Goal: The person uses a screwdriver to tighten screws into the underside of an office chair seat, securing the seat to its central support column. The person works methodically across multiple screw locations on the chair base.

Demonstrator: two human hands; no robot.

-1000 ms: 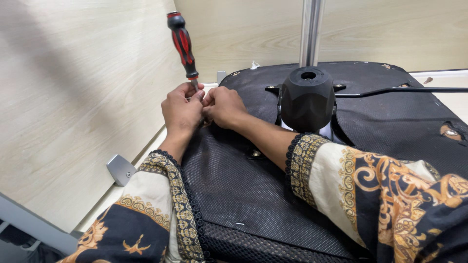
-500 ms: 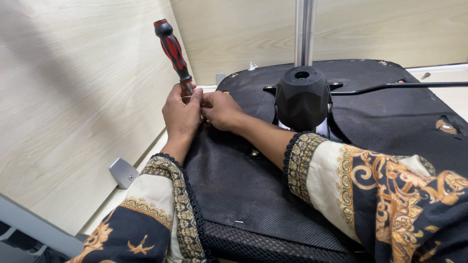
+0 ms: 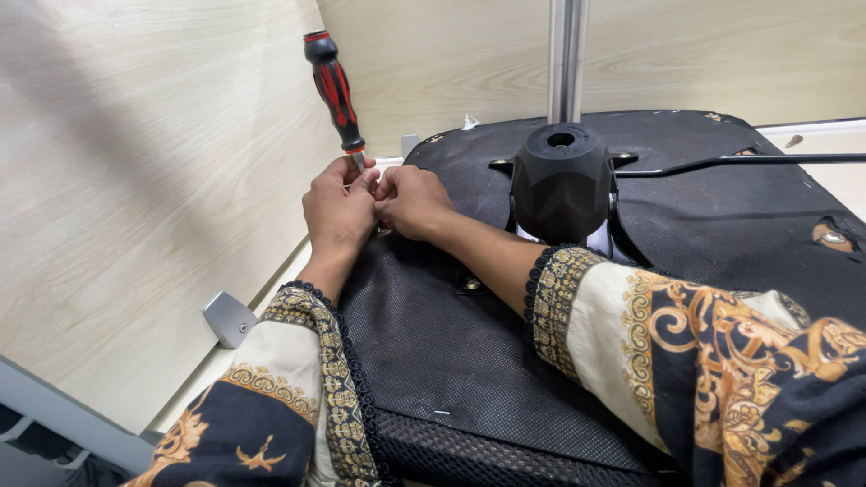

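Nearest the camera, two forearms in wide cream, black and gold patterned sleeves (image 3: 704, 361) reach forward over the black mesh underside of an upturned office chair seat (image 3: 451, 361). The seat lies flat on a pale wooden surface (image 3: 135, 180).

Further on, at the seat's left edge, the two hands meet, touching. The left hand (image 3: 336, 212) is curled closed around the lower shaft of a screwdriver (image 3: 336, 90), whose red and black handle stands up and leans slightly left, above the fingers. The right hand (image 3: 412, 202) is pinched shut right beside the tip; whatever small part it grips is hidden by the fingers. A small metal bracket (image 3: 228, 317) lies on the wood, left of the left sleeve.

Beyond the hands, the chair's black tilt mechanism (image 3: 561, 180) rises from the seat's middle, a thin black lever (image 3: 740, 160) running right. Behind it stands a metal pole (image 3: 567, 59).

Judging by the grip, the work goes best with the shaft kept square to the fastener, steadied low and pressed firmly.
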